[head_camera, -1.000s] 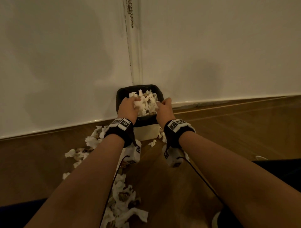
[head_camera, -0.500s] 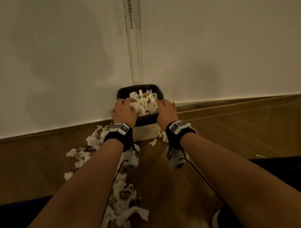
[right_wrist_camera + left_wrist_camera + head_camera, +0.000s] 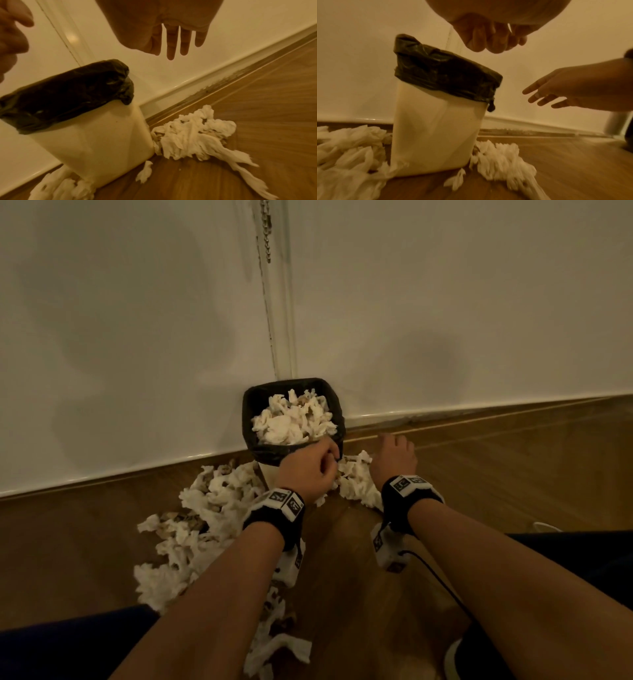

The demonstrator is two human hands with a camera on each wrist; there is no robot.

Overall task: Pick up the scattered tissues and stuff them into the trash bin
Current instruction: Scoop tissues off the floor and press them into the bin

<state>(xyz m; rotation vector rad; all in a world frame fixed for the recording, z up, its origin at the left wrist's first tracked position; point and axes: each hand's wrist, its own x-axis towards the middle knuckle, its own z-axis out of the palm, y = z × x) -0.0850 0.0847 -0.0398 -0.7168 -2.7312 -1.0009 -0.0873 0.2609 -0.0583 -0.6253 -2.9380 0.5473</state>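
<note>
Trash bin [image 3: 248,412]: cream plastic, tapered, upright; crinkled black liner [image 3: 447,75] over rim, heaped with crumpled tissues [image 3: 294,419]. Scattered tissues [image 3: 212,501]: soft white wads on wooden floor [image 3: 513,474] flanking its base. Left hand [image 3: 306,470]: fingers curled, empty. Right hand [image 3: 394,457]: fingers straight, spread.

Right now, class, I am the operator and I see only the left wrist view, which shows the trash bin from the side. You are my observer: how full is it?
Observer: The head view looks down into the trash bin. The tissues inside are heaped nearly to the rim of its black liner.
Operator: Which pile outside it is bigger?
Observer: The left heap. In the head view it runs back toward the person, far longer than the right pile.
</note>
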